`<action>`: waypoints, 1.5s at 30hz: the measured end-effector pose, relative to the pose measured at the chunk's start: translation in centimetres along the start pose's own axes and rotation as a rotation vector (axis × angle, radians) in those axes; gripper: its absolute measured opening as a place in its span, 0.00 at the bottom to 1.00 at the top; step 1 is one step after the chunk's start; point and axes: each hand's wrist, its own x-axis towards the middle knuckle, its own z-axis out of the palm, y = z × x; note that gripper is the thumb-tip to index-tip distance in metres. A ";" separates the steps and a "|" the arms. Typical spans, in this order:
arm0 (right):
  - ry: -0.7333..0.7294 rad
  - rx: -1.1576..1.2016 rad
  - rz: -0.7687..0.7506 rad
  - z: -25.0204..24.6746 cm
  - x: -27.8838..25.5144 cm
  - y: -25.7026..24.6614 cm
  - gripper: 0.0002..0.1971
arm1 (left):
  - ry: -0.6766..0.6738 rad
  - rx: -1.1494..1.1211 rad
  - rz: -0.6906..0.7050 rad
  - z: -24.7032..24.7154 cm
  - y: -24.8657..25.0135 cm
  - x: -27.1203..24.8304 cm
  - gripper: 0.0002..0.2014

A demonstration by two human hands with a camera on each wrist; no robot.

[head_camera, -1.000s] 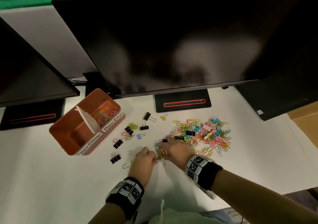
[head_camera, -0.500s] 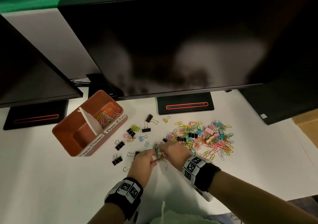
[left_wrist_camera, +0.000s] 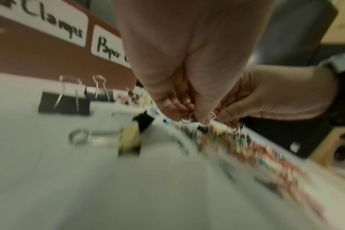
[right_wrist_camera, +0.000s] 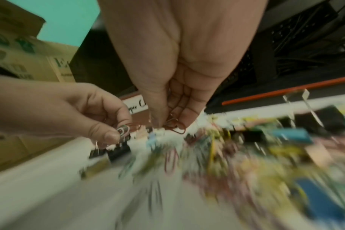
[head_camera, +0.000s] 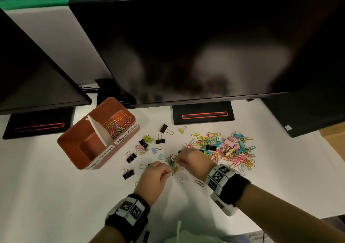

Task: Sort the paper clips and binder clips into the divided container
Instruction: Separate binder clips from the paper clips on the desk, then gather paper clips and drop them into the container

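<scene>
Paper clips (head_camera: 172, 163) hang tangled between left hand (head_camera: 155, 175) and right hand (head_camera: 192, 160), both pinching; tease them apart gently above the table (head_camera: 56, 196).

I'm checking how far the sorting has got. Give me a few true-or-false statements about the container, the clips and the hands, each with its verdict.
1. The container compartment labelled for paper clips already holds paper clips. True.
2. The compartment labelled for clamps holds several binder clips. False: it looks empty.
3. Both the left hand and the right hand pinch paper clips. True.
4. All black binder clips are inside the container. False: they lie on the table.
5. The big pile lies left of the container. False: it lies to its right.
</scene>
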 end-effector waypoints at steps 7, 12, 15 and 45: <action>0.283 0.122 -0.156 -5.7 6.2 -7.2 0.09 | 0.276 -0.102 -0.190 -11.7 0.6 0.9 0.02; 0.257 0.156 -0.154 -6.5 11.8 -12.3 0.13 | 0.360 -0.092 -0.381 -15.8 -1.4 3.1 0.12; 0.248 0.187 -0.131 -6.1 11.5 -11.9 0.16 | 0.336 -0.016 -0.374 -14.9 -1.9 3.2 0.21; -0.136 -0.346 -0.041 0.9 4.0 0.8 0.11 | -0.125 0.124 -0.342 0.5 0.5 2.2 0.08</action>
